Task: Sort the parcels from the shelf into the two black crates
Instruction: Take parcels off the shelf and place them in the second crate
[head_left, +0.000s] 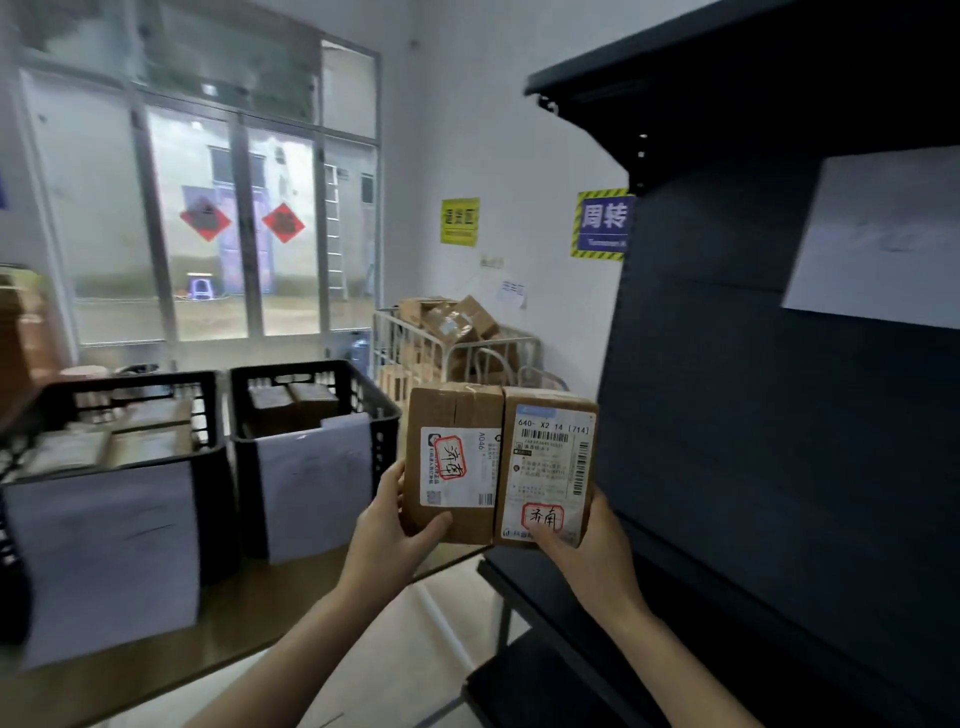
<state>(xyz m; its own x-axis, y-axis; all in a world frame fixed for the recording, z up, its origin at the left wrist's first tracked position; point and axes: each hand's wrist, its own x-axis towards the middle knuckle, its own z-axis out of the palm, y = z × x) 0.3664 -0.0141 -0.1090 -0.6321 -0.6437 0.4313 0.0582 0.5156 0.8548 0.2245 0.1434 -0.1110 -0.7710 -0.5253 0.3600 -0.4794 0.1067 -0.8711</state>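
I hold two brown cardboard parcels side by side in front of me. My left hand (387, 525) grips the left parcel (451, 415) from below, thumb on its face. My right hand (592, 551) grips the right parcel (553, 410) at its lower edge. Both carry white labels with red-boxed handwriting. Two black crates stand on a table to the left: the near crate (208, 457) and the far crate (384, 415). Each holds several parcels and has a white sheet on its front. The dark shelf (753, 415) rises at the right.
A wire cart (457, 353) piled with cardboard boxes stands by the back wall. Glass doors fill the left background. The wooden table (249, 618) under the crates reaches toward me. A white paper (878, 239) hangs on the shelf's back panel.
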